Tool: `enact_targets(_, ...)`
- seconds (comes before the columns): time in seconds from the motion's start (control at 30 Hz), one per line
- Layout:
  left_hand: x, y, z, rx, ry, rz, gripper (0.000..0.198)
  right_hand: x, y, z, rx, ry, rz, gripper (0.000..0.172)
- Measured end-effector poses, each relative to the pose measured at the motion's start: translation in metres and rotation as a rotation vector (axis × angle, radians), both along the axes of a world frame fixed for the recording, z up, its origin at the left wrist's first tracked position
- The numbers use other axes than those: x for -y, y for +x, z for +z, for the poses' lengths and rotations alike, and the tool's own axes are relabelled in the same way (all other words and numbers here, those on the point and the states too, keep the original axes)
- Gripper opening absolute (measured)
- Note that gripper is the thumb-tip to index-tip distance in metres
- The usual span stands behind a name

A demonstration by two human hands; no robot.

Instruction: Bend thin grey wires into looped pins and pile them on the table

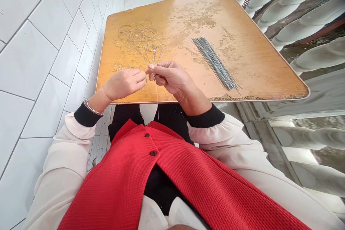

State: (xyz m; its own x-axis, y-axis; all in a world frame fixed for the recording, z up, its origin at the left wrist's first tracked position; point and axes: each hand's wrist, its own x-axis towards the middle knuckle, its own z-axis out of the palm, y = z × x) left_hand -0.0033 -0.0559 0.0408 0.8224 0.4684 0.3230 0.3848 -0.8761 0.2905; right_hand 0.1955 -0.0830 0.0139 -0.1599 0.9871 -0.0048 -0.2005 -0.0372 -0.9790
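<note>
My right hand [171,79] pinches a thin metal wire [156,95] between thumb and forefinger, and the wire's lower end hangs past the table's front edge. My left hand [125,83] is curled closed, its fingertips meeting the wire beside my right fingertips. Just beyond both hands lies a loose pile of wire loops [137,39] on the scuffed wooden table [250,54]. A smaller cluster of loops [117,67] sits near my left hand. To the right lies a bundle of straight grey wires [215,64].
White tiles [51,61] run along the left side and under the table. A row of white balusters [296,14] stands beyond the table's right edge. A metal bangle [93,107] circles my left wrist, and a red vest [151,176] fills the lower view.
</note>
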Motion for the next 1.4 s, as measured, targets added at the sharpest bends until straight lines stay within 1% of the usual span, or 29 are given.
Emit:
enact_targets(0.1,0.002,0.0,0.0,-0.03,0.041,-0.008,0.027,0.001,-0.001,0.003,0.0,0.009,-0.02,0.026)
enact_targets(0.2,0.004,-0.001,-0.002,0.018,0.048,0.065,0.027,0.004,-0.005,0.002,-0.038,0.034,-0.094,0.025)
enact_targets(0.3,0.003,-0.001,-0.007,0.111,-0.007,0.131,0.026,0.007,-0.01,-0.004,-0.08,0.073,-0.161,0.028)
enact_targets(0.43,0.001,0.002,-0.015,0.175,-0.078,0.131,0.021,0.01,-0.014,-0.009,-0.082,0.113,-0.217,0.031)
enact_targets(0.57,0.005,0.01,-0.013,0.272,-0.132,0.193,0.017,0.012,-0.016,-0.01,-0.066,0.144,-0.242,0.032)
enact_targets(0.67,0.011,0.016,-0.01,0.318,-0.152,0.238,0.019,0.014,-0.018,-0.01,-0.074,0.156,-0.272,0.031)
enact_targets(0.73,0.014,0.019,-0.01,0.351,-0.136,0.266,0.024,0.015,-0.02,-0.011,-0.085,0.161,-0.282,0.03)
enact_targets(0.83,0.012,0.022,-0.015,0.406,-0.065,0.282,0.029,0.016,-0.022,-0.014,-0.089,0.175,-0.292,0.031)
enact_targets(0.93,0.009,0.023,-0.022,0.419,0.041,0.254,0.028,0.015,-0.023,-0.016,-0.076,0.19,-0.296,0.035)
enact_targets(1.0,0.008,0.024,-0.026,0.402,0.095,0.257,0.027,0.015,-0.023,-0.017,-0.07,0.195,-0.293,0.036)
enact_targets(1.1,0.009,0.025,-0.028,0.383,0.117,0.279,0.027,0.016,-0.023,-0.018,-0.065,0.192,-0.285,0.036)
enact_targets(1.2,0.013,0.025,-0.028,0.399,0.07,0.294,0.022,0.016,-0.021,-0.017,-0.075,0.187,-0.27,0.035)
enact_targets(1.3,0.016,0.022,-0.028,0.45,-0.056,0.266,0.007,0.015,-0.016,-0.016,-0.099,0.173,-0.262,0.032)
enact_targets(1.4,0.019,0.017,-0.029,0.594,-0.218,0.273,0.026,0.012,-0.011,-0.015,-0.126,0.145,-0.252,0.03)
